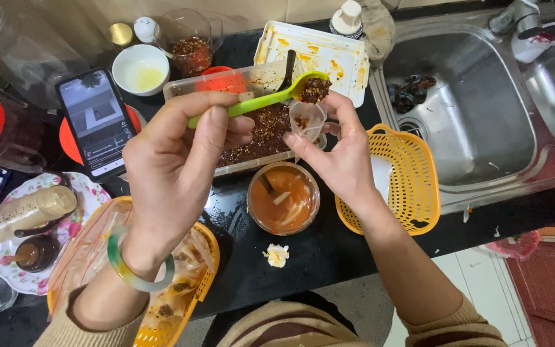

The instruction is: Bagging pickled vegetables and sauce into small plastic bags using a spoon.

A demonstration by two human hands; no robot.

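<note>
Big stuff first: black counter (329, 250) with a steel sink (476, 122) on the right, and a yellow basket (412, 173) sitting just beside it. In the middle there's a clear tub (258, 138) of dark chili mix, with a round bowl (283, 198) of orange sauce right in front of it, and a stained white tray (329, 51) behind.

The left hand (175, 173) is closed around a green spoon (252, 103), fingers pinching the handle, with a heap of the chili mix at the bowl end. The right hand (342, 160) is pinching a small clear bag (308, 122) open with its fingertips, held up over the tub, just under the spoon.

My two cents on doing this well: keep the bag mouth wide and right under the spoon tip, stay over the tub so spills land back in it, and tip slowly. That heap looks bigger than the opening, so I'd tap it in a bit at a time.
</note>
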